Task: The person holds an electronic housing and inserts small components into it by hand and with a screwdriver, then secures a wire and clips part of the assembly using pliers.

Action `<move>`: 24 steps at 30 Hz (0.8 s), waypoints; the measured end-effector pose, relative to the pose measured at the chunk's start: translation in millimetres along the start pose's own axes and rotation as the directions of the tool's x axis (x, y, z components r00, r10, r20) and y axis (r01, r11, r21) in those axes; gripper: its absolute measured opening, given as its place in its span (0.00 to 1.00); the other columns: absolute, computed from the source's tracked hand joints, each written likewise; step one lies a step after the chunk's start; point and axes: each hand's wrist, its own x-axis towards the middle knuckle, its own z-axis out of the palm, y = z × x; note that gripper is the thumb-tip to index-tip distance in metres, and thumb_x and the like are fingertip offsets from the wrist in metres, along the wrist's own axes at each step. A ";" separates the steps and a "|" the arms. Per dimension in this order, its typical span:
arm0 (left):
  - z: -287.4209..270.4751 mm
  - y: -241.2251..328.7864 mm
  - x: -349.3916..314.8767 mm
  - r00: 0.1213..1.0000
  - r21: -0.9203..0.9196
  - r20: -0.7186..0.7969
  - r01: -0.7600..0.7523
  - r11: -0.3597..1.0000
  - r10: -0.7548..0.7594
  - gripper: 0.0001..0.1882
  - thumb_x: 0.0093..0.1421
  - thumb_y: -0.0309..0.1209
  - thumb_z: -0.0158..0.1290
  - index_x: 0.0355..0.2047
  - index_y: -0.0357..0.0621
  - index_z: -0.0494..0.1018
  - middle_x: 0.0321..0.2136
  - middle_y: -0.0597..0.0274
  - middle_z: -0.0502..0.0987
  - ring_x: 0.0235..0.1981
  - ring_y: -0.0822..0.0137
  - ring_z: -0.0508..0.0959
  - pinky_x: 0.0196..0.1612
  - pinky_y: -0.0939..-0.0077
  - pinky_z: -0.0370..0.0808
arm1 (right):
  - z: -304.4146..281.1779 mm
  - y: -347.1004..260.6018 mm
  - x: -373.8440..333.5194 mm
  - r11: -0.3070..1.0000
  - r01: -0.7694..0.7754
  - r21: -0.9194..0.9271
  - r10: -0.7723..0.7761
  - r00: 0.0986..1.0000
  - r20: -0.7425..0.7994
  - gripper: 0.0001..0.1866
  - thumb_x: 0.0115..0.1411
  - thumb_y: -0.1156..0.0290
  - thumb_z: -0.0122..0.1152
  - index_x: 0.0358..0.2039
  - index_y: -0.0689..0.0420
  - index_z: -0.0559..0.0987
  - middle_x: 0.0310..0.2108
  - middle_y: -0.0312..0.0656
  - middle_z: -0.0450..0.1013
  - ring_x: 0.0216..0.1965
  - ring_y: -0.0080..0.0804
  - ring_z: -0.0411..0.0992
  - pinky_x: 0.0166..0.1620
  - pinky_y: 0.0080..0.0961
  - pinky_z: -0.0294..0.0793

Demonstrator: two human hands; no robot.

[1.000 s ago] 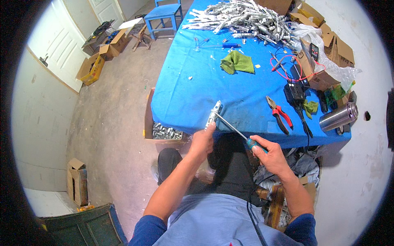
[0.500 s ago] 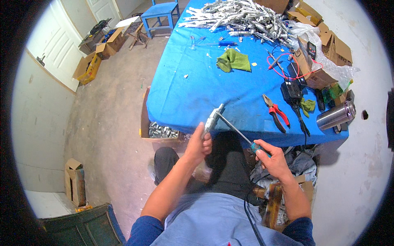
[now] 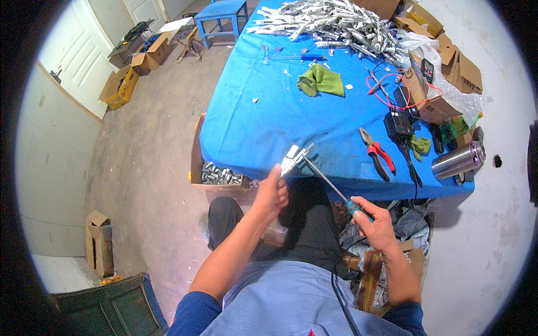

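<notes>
My left hand (image 3: 272,196) is closed round the lower end of a slim white-and-grey device (image 3: 290,161), held tilted up over the table's near edge. A narrow piece sticks out at its upper right, apart from the wider white part; its exact kind is too small to tell. In my right hand (image 3: 372,222) is a screwdriver (image 3: 353,206) with a teal and dark handle. Its metal shaft slants up and left, and the tip meets the narrow piece. A large heap of similar white devices (image 3: 336,25) lies at the table's far end.
On the blue-covered table (image 3: 241,120) lie red-handled pliers (image 3: 376,154), a green cloth (image 3: 322,81), a black power adapter (image 3: 399,126) with cables and a steel flask (image 3: 458,161). A carton of small metallic parts (image 3: 221,175) stands below the left edge.
The device has turned in my left hand, and a narrow piece now stands apart from its wider white part. The screwdriver has shifted slightly right with its tip still at the device.
</notes>
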 end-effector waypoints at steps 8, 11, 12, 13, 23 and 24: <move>6.9 -3.4 0.1 1.000 -0.040 -0.012 -0.008 0.999 0.007 0.27 0.64 0.58 0.44 0.18 0.55 0.56 0.11 0.76 0.52 0.11 0.76 0.51 0.15 0.80 0.48 | 2.0 10.7 9.9 0.971 -0.053 0.233 0.048 0.999 0.025 0.21 0.63 0.67 0.57 0.56 0.58 0.73 0.26 0.36 0.74 0.17 0.14 0.64 0.19 0.13 0.62; 10.6 -2.2 -2.0 1.000 -0.029 -0.031 -0.007 1.000 0.006 0.27 0.65 0.58 0.41 0.19 0.54 0.56 0.11 0.76 0.51 0.11 0.76 0.51 0.15 0.80 0.49 | 6.7 19.7 14.9 0.948 -0.057 0.313 0.067 0.997 -0.022 0.22 0.64 0.65 0.57 0.57 0.57 0.72 0.26 0.35 0.74 0.17 0.14 0.64 0.17 0.12 0.60; 11.2 -2.3 -2.0 0.999 -0.019 -0.039 -0.004 1.000 0.003 0.27 0.66 0.58 0.41 0.19 0.54 0.56 0.11 0.76 0.51 0.11 0.76 0.51 0.15 0.79 0.49 | 8.3 23.4 15.5 0.942 -0.051 0.332 0.066 0.997 -0.033 0.22 0.64 0.65 0.57 0.57 0.57 0.71 0.26 0.35 0.74 0.16 0.14 0.64 0.17 0.12 0.60; 9.3 -3.5 -1.6 1.000 -0.021 -0.024 -0.007 1.000 0.007 0.27 0.66 0.58 0.41 0.19 0.54 0.56 0.11 0.76 0.51 0.11 0.76 0.51 0.16 0.79 0.49 | 10.3 26.0 15.2 0.935 -0.046 0.352 0.065 0.997 -0.041 0.23 0.64 0.64 0.57 0.58 0.57 0.71 0.26 0.35 0.74 0.16 0.14 0.64 0.17 0.12 0.59; 9.1 -5.7 -4.4 0.999 -0.036 -0.043 0.025 0.999 -0.027 0.27 0.65 0.60 0.40 0.18 0.55 0.55 0.11 0.76 0.51 0.10 0.76 0.50 0.15 0.79 0.47 | 13.4 43.7 -0.2 0.918 0.169 0.358 -0.084 0.966 -0.243 0.24 0.64 0.65 0.57 0.59 0.58 0.69 0.28 0.36 0.74 0.18 0.14 0.65 0.18 0.11 0.61; 9.2 -5.2 -5.0 1.000 -0.047 -0.017 0.009 0.999 -0.010 0.28 0.65 0.61 0.40 0.18 0.55 0.55 0.11 0.76 0.51 0.10 0.76 0.50 0.15 0.79 0.47 | 12.7 46.0 -3.0 0.920 0.188 0.345 -0.098 0.960 -0.262 0.25 0.64 0.63 0.56 0.59 0.58 0.68 0.29 0.37 0.74 0.18 0.14 0.66 0.18 0.11 0.61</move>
